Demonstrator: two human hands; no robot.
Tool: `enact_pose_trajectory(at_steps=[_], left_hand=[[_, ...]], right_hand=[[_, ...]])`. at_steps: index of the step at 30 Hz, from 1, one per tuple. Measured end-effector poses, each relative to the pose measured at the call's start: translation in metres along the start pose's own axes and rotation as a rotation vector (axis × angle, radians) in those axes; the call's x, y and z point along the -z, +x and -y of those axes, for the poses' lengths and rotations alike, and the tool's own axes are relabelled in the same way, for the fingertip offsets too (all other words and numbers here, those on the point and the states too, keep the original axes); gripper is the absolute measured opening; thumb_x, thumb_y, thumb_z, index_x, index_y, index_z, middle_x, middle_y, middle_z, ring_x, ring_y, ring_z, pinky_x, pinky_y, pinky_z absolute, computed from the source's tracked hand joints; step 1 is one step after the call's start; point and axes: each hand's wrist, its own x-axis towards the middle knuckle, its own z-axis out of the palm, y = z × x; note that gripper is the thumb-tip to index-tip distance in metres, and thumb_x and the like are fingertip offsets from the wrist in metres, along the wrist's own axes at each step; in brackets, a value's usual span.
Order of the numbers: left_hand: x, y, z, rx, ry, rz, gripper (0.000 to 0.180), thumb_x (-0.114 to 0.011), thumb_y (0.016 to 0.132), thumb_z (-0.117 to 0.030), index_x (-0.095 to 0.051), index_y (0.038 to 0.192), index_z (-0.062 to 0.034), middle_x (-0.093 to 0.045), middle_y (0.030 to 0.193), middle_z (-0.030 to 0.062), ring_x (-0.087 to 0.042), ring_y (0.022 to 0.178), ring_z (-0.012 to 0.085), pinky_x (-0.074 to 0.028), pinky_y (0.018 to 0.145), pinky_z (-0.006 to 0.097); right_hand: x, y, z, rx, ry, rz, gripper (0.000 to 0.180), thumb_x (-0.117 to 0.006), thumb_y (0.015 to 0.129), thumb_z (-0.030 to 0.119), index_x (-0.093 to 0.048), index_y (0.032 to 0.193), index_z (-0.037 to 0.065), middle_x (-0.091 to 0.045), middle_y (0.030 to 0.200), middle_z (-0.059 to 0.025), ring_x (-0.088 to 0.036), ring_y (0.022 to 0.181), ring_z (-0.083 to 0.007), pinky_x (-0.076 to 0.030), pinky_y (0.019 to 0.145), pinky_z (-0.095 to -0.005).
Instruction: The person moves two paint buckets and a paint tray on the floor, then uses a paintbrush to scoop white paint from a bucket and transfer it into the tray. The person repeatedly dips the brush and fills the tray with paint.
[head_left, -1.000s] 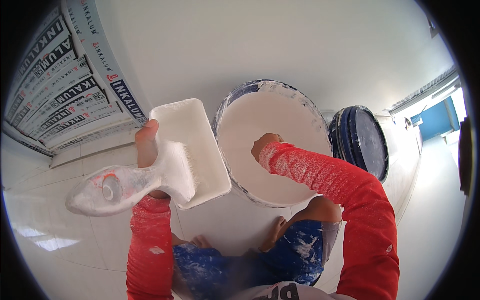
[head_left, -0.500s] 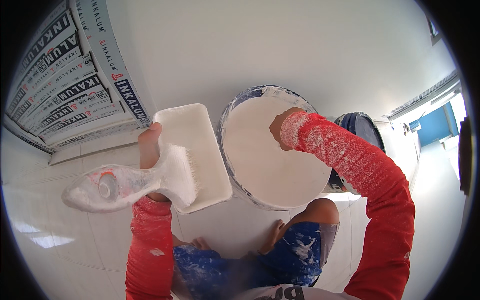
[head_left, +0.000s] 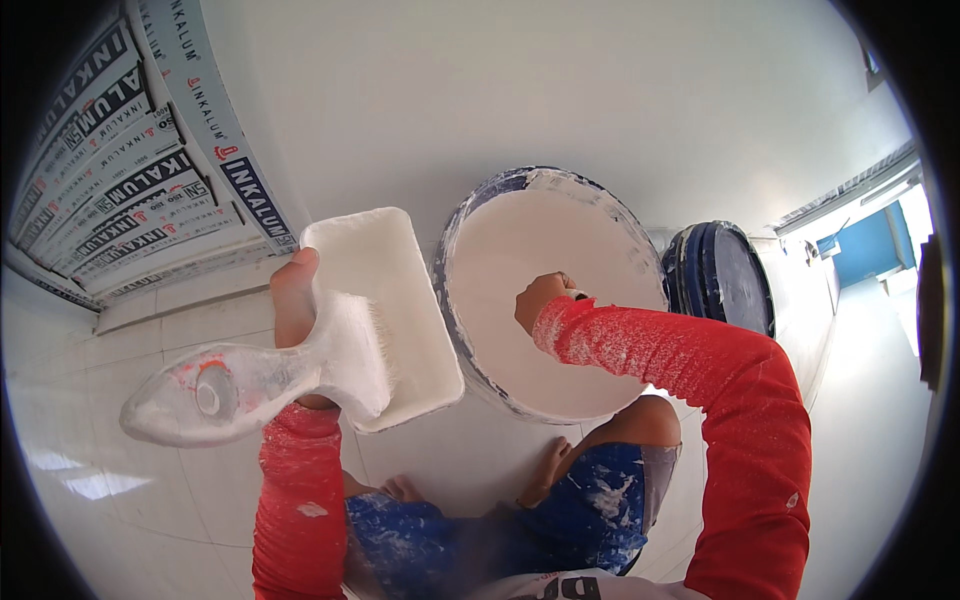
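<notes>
My left hand (head_left: 292, 295) grips the left side of a white rectangular paint tray (head_left: 395, 255), its thumb over the rim. A wide paint-smeared brush (head_left: 250, 385) lies across the tray's edge, bristles inside, with its thick handle sticking out leftward above my wrist. To the right stands a large round bucket (head_left: 448, 225), its rim crusted, holding smooth white paint (head_left: 550, 385). Over that paint my right hand (head_left: 543, 302) is closed in a fist. A small dark-and-white bit shows by its wrist; what the fingers hold is hidden.
Dark blue lidded buckets (head_left: 738, 275) stand behind my right sleeve. Long wrapped profiles (head_left: 130, 190) lean against the pale wall (head_left: 500, 80) at far left. My bent knees in blue shorts (head_left: 590, 500) are close below the bucket, above a tiled floor (head_left: 200, 500).
My right hand has moved left and a little nearer over the paint, uncovering more of the blue buckets. The tray and brush stay almost where they were.
</notes>
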Motion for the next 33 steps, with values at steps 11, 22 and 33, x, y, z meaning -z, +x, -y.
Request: enact_pose_trajectory(at_steps=[11,22,33], left_hand=[[-0.007,0.004,0.001,-0.024,-0.030,0.076,0.052,-0.062,0.085,-0.052,-0.062,0.114,-0.0088,-0.065,0.103,0.0055,-0.063,0.092,0.0199,-0.053,0.080,0.034],[-0.005,-0.004,-0.005,0.029,-0.049,0.110,0.054,-0.067,0.081,-0.049,-0.059,0.117,-0.0086,-0.060,0.110,0.0071,-0.058,0.101,0.0215,-0.049,0.086,0.036],[-0.009,-0.002,0.000,-0.065,-0.007,0.055,0.049,-0.057,0.088,-0.051,-0.063,0.113,-0.0087,-0.066,0.101,0.0050,-0.065,0.090,0.0187,-0.054,0.077,0.034]], right_hand=[[-0.009,-0.045,-0.011,0.179,-0.139,-0.230,0.015,-0.065,0.085,0.018,-0.075,0.085,0.007,-0.070,0.082,-0.0063,-0.068,0.074,-0.0248,-0.053,0.062,-0.0402],[-0.020,-0.058,-0.089,0.030,0.937,0.293,0.036,-0.061,0.095,0.037,-0.066,0.097,0.001,-0.072,0.077,-0.0105,-0.069,0.063,-0.0198,-0.054,0.053,-0.0319],[-0.013,-0.062,-0.031,0.295,-0.311,-0.708,0.015,-0.070,0.082,0.018,-0.066,0.093,0.008,-0.062,0.083,-0.0025,-0.063,0.080,-0.0204,-0.050,0.065,-0.0335]])
